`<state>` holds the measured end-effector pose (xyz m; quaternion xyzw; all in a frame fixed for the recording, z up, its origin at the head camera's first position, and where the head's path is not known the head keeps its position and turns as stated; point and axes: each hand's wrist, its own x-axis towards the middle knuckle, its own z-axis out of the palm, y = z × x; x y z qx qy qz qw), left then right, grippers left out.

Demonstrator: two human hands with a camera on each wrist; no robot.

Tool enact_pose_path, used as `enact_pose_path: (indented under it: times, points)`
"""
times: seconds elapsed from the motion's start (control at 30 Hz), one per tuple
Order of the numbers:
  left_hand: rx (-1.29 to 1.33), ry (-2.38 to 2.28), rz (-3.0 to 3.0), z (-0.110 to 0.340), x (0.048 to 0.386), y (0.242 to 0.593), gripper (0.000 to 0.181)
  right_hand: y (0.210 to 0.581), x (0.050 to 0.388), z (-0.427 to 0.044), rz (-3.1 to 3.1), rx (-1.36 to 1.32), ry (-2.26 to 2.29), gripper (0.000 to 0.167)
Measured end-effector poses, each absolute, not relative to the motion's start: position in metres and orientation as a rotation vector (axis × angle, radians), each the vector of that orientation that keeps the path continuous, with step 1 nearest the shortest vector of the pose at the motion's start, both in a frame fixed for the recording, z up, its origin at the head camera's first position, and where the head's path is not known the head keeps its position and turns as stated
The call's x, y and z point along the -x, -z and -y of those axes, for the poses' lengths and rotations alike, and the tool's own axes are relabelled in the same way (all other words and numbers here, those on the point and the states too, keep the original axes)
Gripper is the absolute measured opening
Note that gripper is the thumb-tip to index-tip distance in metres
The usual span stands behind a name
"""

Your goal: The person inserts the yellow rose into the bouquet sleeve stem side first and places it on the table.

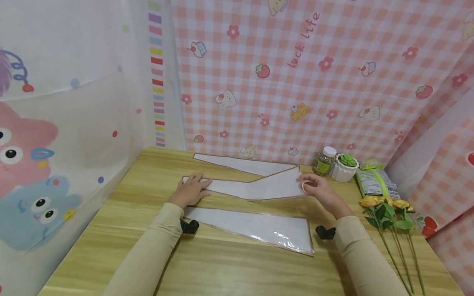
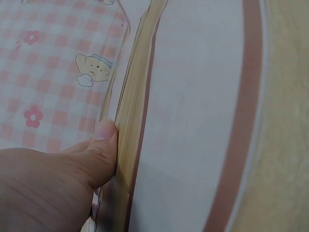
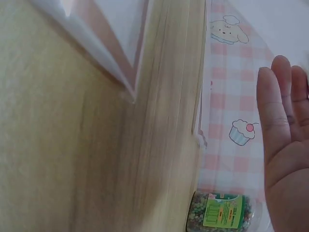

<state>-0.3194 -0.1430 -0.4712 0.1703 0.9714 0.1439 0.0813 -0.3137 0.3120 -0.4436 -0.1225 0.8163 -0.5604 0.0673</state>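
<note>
Middle white sheet (image 1: 255, 190) looks light, flexible, probably slick, best held by its ends: left hand (image 1: 191, 190) spread at nine o'clock, right hand (image 1: 317, 188) pinching three o'clock's edge.

Soft light throws glare on the nearest sheet (image 1: 255, 228), while the left wrist view looks dimmer.

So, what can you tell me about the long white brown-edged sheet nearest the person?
The long white tapering sheet with a brown border lies on the pale wood-grain table. It looks plastic-covered: bright glints show near its wide right end. Its narrow end points left, by the left cream sleeve. Neither the left hand nor the right hand grips it.
</note>
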Motion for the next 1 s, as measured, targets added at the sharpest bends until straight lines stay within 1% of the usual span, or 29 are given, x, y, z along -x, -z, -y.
enact_pose_path:
  times: [0.07, 0.23, 0.33, 0.47, 0.6, 0.73, 1.0]
  points:
    - [-0.506, -0.425, -2.905, 0.143, 0.319, 0.471, 0.058, 0.444, 0.315, -0.312, -2.453, 0.407, 1.622, 0.043]
    - [-0.507, -0.404, -2.909, 0.143, 0.319, 0.471, 0.058, 0.450, 0.318, -0.306, -2.380, 0.525, 1.440, 0.075]
    - [-0.520, -0.421, -2.926, 0.145, 0.320, 0.472, 0.059, 0.452, 0.318, -0.302, -2.438, 0.520, 1.347, 0.082]
    - [-0.525, -0.461, -2.961, 0.146, 0.319, 0.471, 0.060, 0.454, 0.318, -0.303, -2.506, 0.443, 1.315, 0.082]
    - [-0.577, -0.491, -2.990, 0.133, 0.314, 0.461, 0.056, 0.458, 0.321, -0.305, -2.516, 0.419, 1.325, 0.078]
    - [-0.801, -0.525, -3.007, 0.105, 0.311, 0.445, 0.051, 0.458, 0.321, -0.306, -2.488, 0.438, 1.358, 0.074]
    - [-1.255, -0.537, -2.919, 0.027, 0.310, 0.425, 0.065, 0.454, 0.317, -0.300, -2.407, 0.484, 1.441, 0.071]
